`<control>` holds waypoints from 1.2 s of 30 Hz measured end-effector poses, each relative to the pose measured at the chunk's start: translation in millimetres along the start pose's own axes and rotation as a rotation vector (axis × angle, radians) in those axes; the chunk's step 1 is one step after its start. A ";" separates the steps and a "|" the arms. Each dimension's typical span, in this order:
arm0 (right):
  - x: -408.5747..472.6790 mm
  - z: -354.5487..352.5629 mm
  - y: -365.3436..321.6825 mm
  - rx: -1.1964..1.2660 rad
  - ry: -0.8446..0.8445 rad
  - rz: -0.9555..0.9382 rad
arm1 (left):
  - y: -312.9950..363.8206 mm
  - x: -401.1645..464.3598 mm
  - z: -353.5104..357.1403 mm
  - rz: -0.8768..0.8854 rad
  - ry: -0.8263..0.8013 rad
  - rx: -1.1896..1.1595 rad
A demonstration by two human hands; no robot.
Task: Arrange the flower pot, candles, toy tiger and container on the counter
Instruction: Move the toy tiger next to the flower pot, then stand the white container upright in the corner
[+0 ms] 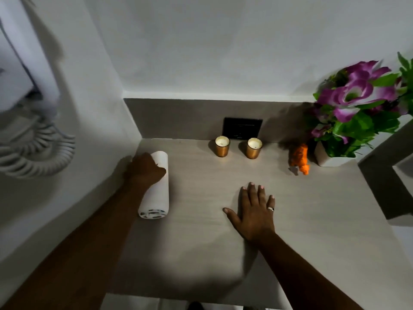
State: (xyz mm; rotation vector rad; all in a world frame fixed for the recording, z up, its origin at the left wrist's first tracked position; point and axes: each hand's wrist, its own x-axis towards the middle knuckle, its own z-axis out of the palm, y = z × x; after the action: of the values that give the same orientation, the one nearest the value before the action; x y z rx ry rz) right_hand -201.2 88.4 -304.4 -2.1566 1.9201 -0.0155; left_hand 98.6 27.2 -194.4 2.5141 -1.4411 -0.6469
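counter [223,220]: left hand [144,170] grips tall white container [157,186] w/ slotted base.

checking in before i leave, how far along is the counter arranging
Looks placed: two candles side by side at the back, toy tiger beside the flower pot. In hand: left hand grips the container, lying on its side. Right hand rests flat. Left: placing it.

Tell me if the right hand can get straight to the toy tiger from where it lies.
Probably yes. The right hand lies flat and empty on the counter, and the bare surface between it and the tiger holds nothing. The flower pot stands just right of the tiger, so space on that side is tight.
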 end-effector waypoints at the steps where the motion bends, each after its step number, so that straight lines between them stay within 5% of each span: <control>1: -0.2 0.5 -1.1 -0.014 0.001 0.001 | -10.6 0.6 -1.3 -0.099 -0.098 -0.210; 3: 0.2 0.1 -2.2 -0.034 0.001 -0.004 | -24.9 -6.4 4.8 -0.244 -0.255 -0.563; 5: 1.0 -0.9 -2.9 -0.040 -0.001 -0.010 | -32.1 -12.2 16.4 -0.268 -0.285 -0.633; 15: 11.3 -2.2 -3.7 -0.047 0.006 -0.003 | -7.4 24.1 27.1 -0.003 0.078 -0.518; 22: 15.8 -0.8 -5.9 -0.044 0.019 0.006 | 7.0 51.5 6.9 -0.032 0.392 -0.568; 36: 18.4 4.0 -3.6 -0.043 0.054 0.003 | 2.6 53.8 37.0 0.057 0.581 -0.690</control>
State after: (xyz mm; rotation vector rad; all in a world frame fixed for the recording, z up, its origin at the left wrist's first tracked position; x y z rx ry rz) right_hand -194.6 71.4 -310.5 -2.2025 1.9700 -0.0324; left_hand 103.5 -17.7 -241.7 1.8804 -0.8749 -0.2839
